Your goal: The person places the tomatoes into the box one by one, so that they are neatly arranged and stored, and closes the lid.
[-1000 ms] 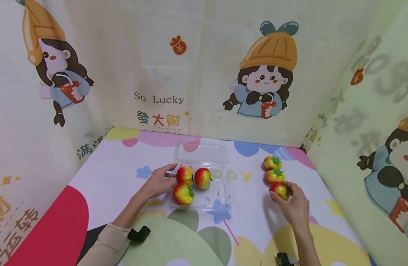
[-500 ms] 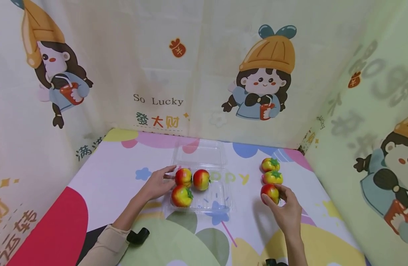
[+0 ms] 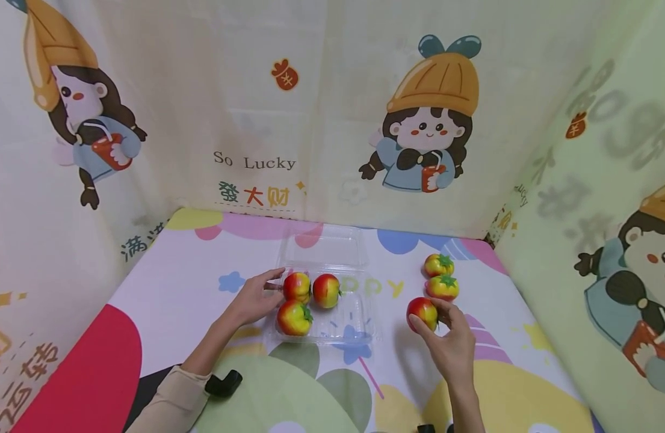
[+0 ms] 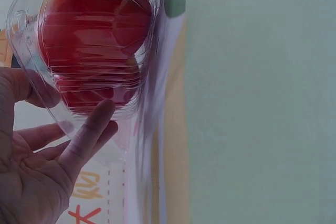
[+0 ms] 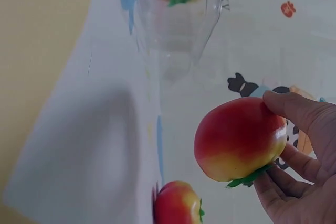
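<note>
A clear plastic clamshell box (image 3: 343, 338) lies with its lid folded back; it holds three shiny red-and-yellow fruits with green leafy tops, one being the upper left fruit (image 3: 296, 287). My left hand (image 3: 257, 296) rests at the box's left side, fingers mostly straight and spread. In the left wrist view its thumb and fingertips (image 4: 105, 109) are right at the plastic rim. My right hand (image 3: 452, 340) pinches another such fruit (image 5: 239, 140) between thumb and fingers. This fruit is raised above the tabletop, its shadow below, with its green top turned toward the fingers.
Two more matching fruits stand in a row at the right, the far fruit (image 3: 438, 264) and the near fruit (image 3: 442, 287). The lid (image 3: 324, 248) lies toward the back curtain (image 3: 332, 120). Printed curtains enclose the patterned table (image 3: 191, 288) on the left, back and right.
My right hand has carried its fruit leftward from beside the row, toward the box. My left hand has stayed at the box's side.
</note>
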Available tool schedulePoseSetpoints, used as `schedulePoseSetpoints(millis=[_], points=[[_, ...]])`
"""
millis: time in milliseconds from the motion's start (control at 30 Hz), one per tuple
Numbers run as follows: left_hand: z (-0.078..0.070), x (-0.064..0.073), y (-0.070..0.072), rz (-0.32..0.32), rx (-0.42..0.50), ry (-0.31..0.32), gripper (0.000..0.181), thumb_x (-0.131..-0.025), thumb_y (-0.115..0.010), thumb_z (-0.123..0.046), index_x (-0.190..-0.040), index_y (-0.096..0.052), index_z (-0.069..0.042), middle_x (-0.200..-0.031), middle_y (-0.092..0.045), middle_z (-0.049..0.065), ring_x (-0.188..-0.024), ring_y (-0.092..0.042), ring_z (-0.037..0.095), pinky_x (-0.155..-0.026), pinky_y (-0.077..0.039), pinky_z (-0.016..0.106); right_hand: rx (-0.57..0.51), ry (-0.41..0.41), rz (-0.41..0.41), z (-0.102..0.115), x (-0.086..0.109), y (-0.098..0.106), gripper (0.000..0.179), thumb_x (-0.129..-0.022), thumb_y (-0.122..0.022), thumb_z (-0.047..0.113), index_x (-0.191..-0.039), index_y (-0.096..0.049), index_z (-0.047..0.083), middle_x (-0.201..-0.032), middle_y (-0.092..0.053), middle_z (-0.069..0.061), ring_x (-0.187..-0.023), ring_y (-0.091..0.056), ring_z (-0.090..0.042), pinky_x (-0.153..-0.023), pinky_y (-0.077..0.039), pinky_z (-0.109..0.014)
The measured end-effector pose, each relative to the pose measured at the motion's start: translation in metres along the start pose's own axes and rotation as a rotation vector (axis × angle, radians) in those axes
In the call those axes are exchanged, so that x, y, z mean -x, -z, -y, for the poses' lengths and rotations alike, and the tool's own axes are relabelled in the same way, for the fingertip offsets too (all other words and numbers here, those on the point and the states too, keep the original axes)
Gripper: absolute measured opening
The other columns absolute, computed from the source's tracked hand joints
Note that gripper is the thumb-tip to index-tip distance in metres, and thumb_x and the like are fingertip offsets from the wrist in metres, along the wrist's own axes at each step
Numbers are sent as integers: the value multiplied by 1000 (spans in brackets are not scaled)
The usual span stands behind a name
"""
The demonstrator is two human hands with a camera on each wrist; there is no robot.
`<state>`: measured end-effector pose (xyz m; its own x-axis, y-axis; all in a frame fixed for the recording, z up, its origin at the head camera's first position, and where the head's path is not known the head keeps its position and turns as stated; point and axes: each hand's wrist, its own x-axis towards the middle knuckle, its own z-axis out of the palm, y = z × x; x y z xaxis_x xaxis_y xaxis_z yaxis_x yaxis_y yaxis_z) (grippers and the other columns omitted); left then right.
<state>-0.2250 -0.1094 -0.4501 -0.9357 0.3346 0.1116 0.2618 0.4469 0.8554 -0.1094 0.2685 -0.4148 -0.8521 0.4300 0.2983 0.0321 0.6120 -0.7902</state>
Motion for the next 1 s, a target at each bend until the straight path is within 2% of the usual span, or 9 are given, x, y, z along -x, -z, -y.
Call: schedulePoseSetpoints(millis=[100,167,300,367,700,1000], points=[[-1,-1,0,1,-2,-6,60,-94,-62,-12,-152,-47,-2,-145,-55,25,-119,-65,40,-87,-62,42,-5,3,10,6,1,-2,56,-80,-88,23,-128,-64,4,-125,-66,-15,-113,-62,-30,-93,-47,-28],[0,-1,0,3,-3,-7,61,-94,-62,-12,-152,-47,-2,-145,-55,25,-119,-65,41,-87,-62,42,-9,8,17,9,2,-4,56,-80,-89,23,-128,-64,5,-126,-66,-14,-113,-62,-30,-93,-47,-21],[0,0,0,7,-4,-5,61,-94,-62,-11,-152,-46,-1,-145,-54,26,-118,-65,41,-86,-62,41,-26,35,13,12,4,-7,56,-79,-89,21,-127,-65,5,-125,-67,-13,-111,-64,-30,-84,-38,0],[0,1,0,10,-2,-6,61,-94,-62,-11,-152,-46,0,-145,-54,26,-118,-65,41,-86,-62,40,-36,56,6,13,4,-8,56,-79,-89,20,-126,-65,4,-124,-68,-14,-110,-64,-30,-83,-36,3],[-5,-2,2,9,-8,-4,63,-93,-62,-12,-152,-46,-1,-147,-53,25,-119,-65,41,-88,-61,43,-58,106,-4,26,4,-12,55,-78,-90,20,-125,-66,4,-122,-69,-13,-109,-65,-30,-85,-37,1],[-2,0,2,14,-10,9,63,-93,-62,-14,-152,-45,0,-147,-53,25,-121,-64,41,-88,-61,43,-75,114,49,37,10,-20,56,-78,-90,21,-126,-65,7,-123,-67,-8,-109,-63,-25,-90,-43,-11]])
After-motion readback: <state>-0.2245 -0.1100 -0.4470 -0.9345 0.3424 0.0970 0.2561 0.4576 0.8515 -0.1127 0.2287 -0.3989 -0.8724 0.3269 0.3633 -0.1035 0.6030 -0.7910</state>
